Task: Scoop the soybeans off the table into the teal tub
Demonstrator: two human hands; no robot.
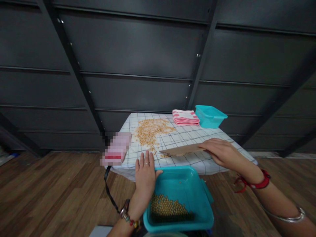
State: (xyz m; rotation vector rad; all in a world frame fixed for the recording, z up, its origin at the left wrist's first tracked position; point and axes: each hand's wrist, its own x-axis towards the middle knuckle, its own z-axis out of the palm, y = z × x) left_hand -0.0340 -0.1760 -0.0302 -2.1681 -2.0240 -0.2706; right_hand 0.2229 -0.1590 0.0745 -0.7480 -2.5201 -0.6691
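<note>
My right hand [221, 152] grips one end of a flat piece of brown cardboard [184, 150], its lower edge close to the cloth and a few loose beans by its left tip. My left hand [145, 169] lies with fingers stretched out at the table's front edge, beside the upper left corner of a teal plastic tub [209, 210]. That tub sits just below the table edge, with yellowish soybeans [168, 205] gathered at its near left. A spread of soybeans [146, 131] covers the left middle of the checked tablecloth [197, 136].
A folded pink-and-white towel [185, 118] lies at the back of the table. Right of it stands a second teal tub [211, 117]. A pink, partly blurred-out object [117, 148] with a black strap [106, 184] is at the left edge. Dark metal panels [138, 46] rise behind.
</note>
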